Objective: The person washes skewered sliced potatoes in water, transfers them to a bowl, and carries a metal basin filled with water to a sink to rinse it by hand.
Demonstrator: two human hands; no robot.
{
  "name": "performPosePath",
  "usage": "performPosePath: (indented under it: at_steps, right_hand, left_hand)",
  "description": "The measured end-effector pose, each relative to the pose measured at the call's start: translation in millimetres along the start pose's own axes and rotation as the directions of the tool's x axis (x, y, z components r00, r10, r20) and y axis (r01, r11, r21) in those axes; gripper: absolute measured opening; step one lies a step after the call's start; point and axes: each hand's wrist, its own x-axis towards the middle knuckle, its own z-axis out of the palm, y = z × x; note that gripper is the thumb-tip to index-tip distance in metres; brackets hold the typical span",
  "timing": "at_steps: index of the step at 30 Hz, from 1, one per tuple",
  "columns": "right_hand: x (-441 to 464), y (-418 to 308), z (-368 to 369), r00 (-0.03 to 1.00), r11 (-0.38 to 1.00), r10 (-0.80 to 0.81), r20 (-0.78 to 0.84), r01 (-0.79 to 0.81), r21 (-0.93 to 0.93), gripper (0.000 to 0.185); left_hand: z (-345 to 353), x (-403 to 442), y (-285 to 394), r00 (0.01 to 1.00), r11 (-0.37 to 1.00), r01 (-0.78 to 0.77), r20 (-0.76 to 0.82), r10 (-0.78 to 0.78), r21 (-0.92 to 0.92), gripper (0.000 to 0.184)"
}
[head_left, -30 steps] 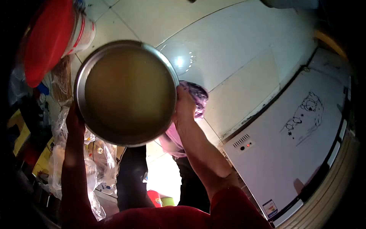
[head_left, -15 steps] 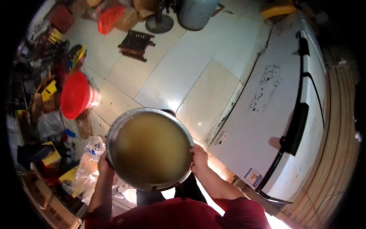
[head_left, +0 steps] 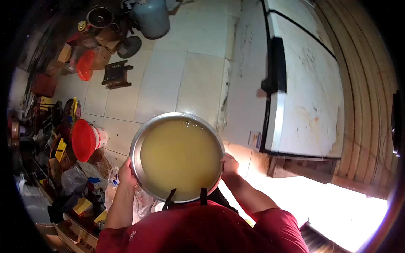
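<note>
A large round metal basin [head_left: 136, 152] full of cloudy yellowish liquid [head_left: 181, 156] is held level in front of my body. My left hand [head_left: 127, 172] is closed on its left rim, and my right hand [head_left: 229, 164] grips the rim on the right side. The fingers under the basin are hidden. Two dark straps [head_left: 203, 195] overlap the basin's near edge, close to my red shirt [head_left: 202, 230].
A red basin [head_left: 83, 140] beside a white bucket stands at left, near plastic bags [head_left: 76, 180] and clutter. A small dark stool [head_left: 117, 74] and a blue-grey gas cylinder [head_left: 152, 19] are ahead. At right is a white fridge [head_left: 310, 97]; bright light falls below it.
My view has turned to the right, so the fridge and stool appear further left and a brightly lit area shows at lower right. Both hands still hold the basin.
</note>
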Motion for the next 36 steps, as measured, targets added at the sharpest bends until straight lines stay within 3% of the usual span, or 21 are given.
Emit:
performPosePath:
  at_steps: [1,2,5,6,7,8,11,12,15,17,19,22,23,25,26,29,30,32,33,35,36]
  right_hand:
    - [6.9,15.2,-12.6,0.991,0.999,0.008,-0.137,-0.003,0.034,0.020]
    - [10.7,29.1,-30.8,0.979,0.960,-0.188,-0.075,0.167,-0.224,0.018]
    - [-4.2,35.8,-59.5,0.945,0.857,-0.326,0.038,0.312,-0.409,0.014]
    - [-24.6,21.1,-54.1,0.983,0.975,-0.163,-0.085,0.147,-0.164,0.013]
    - [-39.2,17.0,-57.8,0.987,0.994,0.027,-0.157,-0.010,0.111,0.013]
    - [-27.0,45.1,-77.5,0.993,0.934,0.060,-0.104,-0.019,0.356,0.014]
    - [-62.0,37.9,-96.9,0.997,0.976,-0.020,-0.076,0.036,0.215,0.010]
    - [-45.5,64.6,-122.4,0.965,0.979,0.114,-0.238,-0.068,0.194,0.008]
    - [-61.3,74.9,-162.6,0.920,0.878,0.248,-0.304,-0.081,0.471,0.010]
    - [-79.7,67.0,-189.9,0.917,0.865,0.244,-0.317,-0.057,0.499,0.010]
    - [-84.5,81.5,-231.7,0.931,0.871,0.181,-0.317,-0.001,0.492,0.010]
    - [-91.4,109.7,-302.1,0.926,0.964,-0.248,-0.283,0.264,0.017,0.010]
    - [-97.6,114.8,-324.3,0.941,0.948,-0.118,-0.317,0.202,0.246,0.010]
    - [-111.9,108.8,-374.3,0.933,0.711,0.137,-0.333,0.142,0.689,0.008]
    - [-111.2,110.0,-402.6,0.928,0.687,0.129,-0.349,0.170,0.706,0.008]
    - [-88.6,173.3,-491.7,0.913,0.726,0.172,-0.369,0.136,0.674,0.007]
    - [-75.0,211.4,-521.3,0.874,0.849,0.083,-0.478,0.189,0.493,0.008]
    - [-97.9,203.3,-576.3,0.814,0.925,-0.024,-0.581,0.238,0.297,0.008]
    - [-148.6,160.2,-603.0,0.759,0.945,-0.307,-0.574,0.169,-0.281,0.011]
    - [-184.2,139.4,-652.2,0.724,0.656,-0.532,-0.439,0.024,-0.755,0.019]
    - [-178.7,154.1,-675.2,0.715,0.973,-0.217,-0.665,0.101,-0.208,0.016]
  left_hand:
    - [8.1,1.9,-4.1,1.000,1.000,0.016,0.002,-0.016,0.024,0.032]
    - [15.3,2.5,-8.4,0.999,0.999,0.006,0.048,-0.007,0.032,0.032]
    - [27.3,3.5,-20.0,0.999,0.998,0.012,0.051,-0.016,0.069,0.031]
    - [32.1,3.7,-27.2,1.000,0.998,0.015,0.008,-0.016,0.063,0.031]
    - [33.4,3.9,-34.2,0.999,0.996,0.029,0.020,-0.031,0.090,0.031]
    - [32.3,4.3,-39.1,0.999,0.993,0.038,0.029,-0.042,0.114,0.030]
    - [43.4,-6.1,-61.8,0.996,0.974,0.079,0.021,-0.085,0.211,0.030]
    - [44.8,-8.6,-71.5,0.994,0.969,0.087,0.043,-0.099,0.229,0.030]
    - [55.5,-16.4,-105.6,0.980,0.949,0.144,0.093,-0.176,0.281,0.031]
    - [74.3,-32.9,-134.2,0.990,0.921,0.113,0.039,-0.138,0.374,0.031]
    - [87.9,-47.1,-168.6,0.989,0.909,0.088,0.075,-0.129,0.406,0.030]
    - [119.4,-86.2,-223.2,0.992,0.873,0.085,0.044,-0.121,0.479,0.035]
    - [127.4,-100.1,-241.9,0.991,0.856,0.079,0.057,-0.125,0.510,0.035]
    - [143.7,-123.5,-283.3,0.985,0.809,0.035,0.117,-0.127,0.586,0.036]
    - [143.6,-111.3,-302.2,0.978,0.797,0.038,0.142,-0.154,0.603,0.035]
    - [189.5,-142.3,-372.9,0.958,0.768,0.059,0.181,-0.223,0.638,0.032]
    - [210.2,-163.8,-399.7,0.957,0.756,0.062,0.177,-0.231,0.652,0.031]
    - [247.9,-196.6,-452.0,0.937,0.713,0.092,0.182,-0.297,0.695,0.030]
    - [265.6,-209.5,-476.8,0.922,0.680,0.136,0.160,-0.353,0.721,0.029]
    - [295.0,-215.6,-530.8,0.914,0.652,0.076,0.208,-0.348,0.755,0.029]
    - [313.0,-225.7,-559.8,0.888,0.617,0.055,0.244,-0.390,0.785,0.029]
